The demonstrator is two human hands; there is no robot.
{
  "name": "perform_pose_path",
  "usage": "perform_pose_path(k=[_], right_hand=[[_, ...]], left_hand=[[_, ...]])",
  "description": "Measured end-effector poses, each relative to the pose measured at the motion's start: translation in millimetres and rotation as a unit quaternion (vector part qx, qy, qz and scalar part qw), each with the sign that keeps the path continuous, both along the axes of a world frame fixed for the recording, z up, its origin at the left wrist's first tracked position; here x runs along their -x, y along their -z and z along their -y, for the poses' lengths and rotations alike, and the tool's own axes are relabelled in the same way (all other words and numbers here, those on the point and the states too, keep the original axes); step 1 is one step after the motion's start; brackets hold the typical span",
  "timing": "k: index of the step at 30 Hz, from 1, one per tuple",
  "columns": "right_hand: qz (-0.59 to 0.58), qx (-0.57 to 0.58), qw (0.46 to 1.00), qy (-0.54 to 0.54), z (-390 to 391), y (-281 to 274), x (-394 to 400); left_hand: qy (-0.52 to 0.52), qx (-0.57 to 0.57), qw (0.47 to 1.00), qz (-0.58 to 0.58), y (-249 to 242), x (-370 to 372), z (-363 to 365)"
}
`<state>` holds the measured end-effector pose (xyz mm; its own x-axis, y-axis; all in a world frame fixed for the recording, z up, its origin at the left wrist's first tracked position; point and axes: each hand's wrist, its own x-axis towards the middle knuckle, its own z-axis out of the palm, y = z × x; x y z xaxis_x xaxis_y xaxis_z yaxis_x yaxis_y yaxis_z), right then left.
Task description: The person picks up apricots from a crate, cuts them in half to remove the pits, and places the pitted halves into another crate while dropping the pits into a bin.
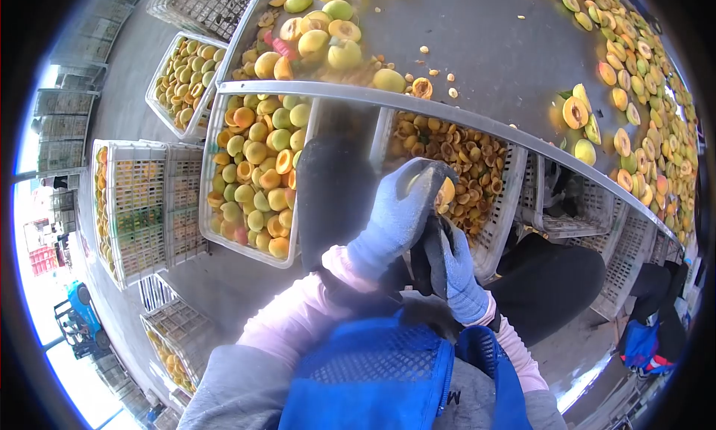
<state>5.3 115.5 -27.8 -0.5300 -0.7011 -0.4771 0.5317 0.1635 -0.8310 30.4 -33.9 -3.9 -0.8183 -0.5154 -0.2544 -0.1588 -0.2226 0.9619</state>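
Observation:
My left hand (395, 210), in a blue glove with dark palm and fingertips, is closed around an apricot (445, 195). Part of the fruit shows past the fingers, pale orange on the visible side. Just below it, my right hand (456, 273), gloved the same way, has its fingers curled together close to the left hand. What lies inside the right hand, if anything, is hidden. Both hands are over my lap, in front of a crate of brown-orange apricot pieces (466, 161). Left of them stands a crate of whole apricots (257, 173).
A metal table (477, 27) with a raised rim crosses above my hands, bearing whole apricots (343, 53) and many halves (634, 79). Stacked plastic crates (138, 206) stand at left. A blue forklift (80, 318) is farther off. Another person's legs (660, 292) show at right.

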Motion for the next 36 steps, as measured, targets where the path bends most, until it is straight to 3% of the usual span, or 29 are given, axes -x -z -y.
perform_pose_path(k=[2,4,6,7,10,12,13,14,15,17,18,20,23,24,25,26,28,30,31,33,36], right_hand=[[0.209,0.048,0.977,-0.001,5.5,-17.2,2.4],[0.389,0.132,0.912,-0.021,10.6,-29.9,2.9],[0.527,0.248,0.812,-0.05,11.2,-20.8,2.9],[0.621,0.304,0.722,-0.041,14.7,-19.1,-0.8],[0.57,0.478,0.644,-0.179,25.1,-24.8,10.4],[0.568,0.522,0.635,-0.031,23.2,-16.2,13.2],[0.572,0.464,0.675,0.054,18.7,-4.8,16.1],[0.599,0.411,0.683,0.074,18.7,4.1,18.8],[0.62,0.355,0.697,0.067,10.7,25.6,20.9],[0.643,0.251,0.722,0.041,1.8,60.6,17.8],[0.642,0.204,0.739,0.031,0.5,68.3,13.3],[0.633,0.161,0.757,0.029,2.5,70.4,11.5],[0.586,0.123,0.8,0.032,2.8,61.8,10.6],[0.566,0.115,0.816,0.033,4.4,60.1,9.2],[0.55,0.088,0.829,0.059,5.6,60.0,5.9],[0.539,0.052,0.837,0.079,4.2,62.0,2.5],[0.514,-0.021,0.849,0.118,6.7,64.7,-2.2],[0.476,-0.07,0.868,0.127,16.9,62.7,-11.1],[0.465,-0.074,0.875,0.117,21.0,62.0,-13.3],[0.448,-0.091,0.884,0.099,28.2,62.0,-15.9],[0.372,-0.128,0.917,0.065,42.6,57.1,-25.3]], left_hand=[[0.043,0.018,0.999,-0.021,3.9,0.6,6.1],[0.117,0.058,0.99,-0.06,10.1,-1.4,15.6],[0.133,0.016,0.988,-0.083,9.1,-4.5,18.9],[0.127,-0.034,0.988,-0.078,10.1,-7.4,15.8],[0.06,-0.155,0.986,0.022,18.4,-21.7,0.8],[0.017,-0.305,0.952,-0.004,26.8,-37.4,-0.8],[-0.028,-0.35,0.935,-0.052,26.0,-43.2,0.8],[-0.044,-0.316,0.946,-0.059,29.7,-51.9,7.2],[-0.057,-0.25,0.963,-0.081,18.0,-63.7,12.1],[-0.039,-0.283,0.954,-0.089,3.7,-92.4,37.6],[-0.021,-0.183,0.977,-0.11,3.1,-108.1,48.1],[0.034,-0.09,0.994,-0.057,3.2,-148.9,70.5],[-0.035,-0.03,0.996,0.071,24.9,-211.5,84.3],[0.01,0.183,0.958,0.221,20.7,-229.6,94.0],[0.049,0.281,0.917,0.28,29.0,-247.5,94.1],[0.089,0.372,0.861,0.335,43.8,-265.6,91.9],[0.02,0.435,0.84,0.323,63.5,-299.3,98.1],[0.026,0.397,0.869,0.294,96.8,-319.8,96.7],[0.059,0.323,0.905,0.27,122.8,-326.3,82.5],[0.108,0.451,0.859,0.216,159.6,-344.2,60.4],[-0.14,0.374,0.865,0.306,110.3,-309.8,116.3]])
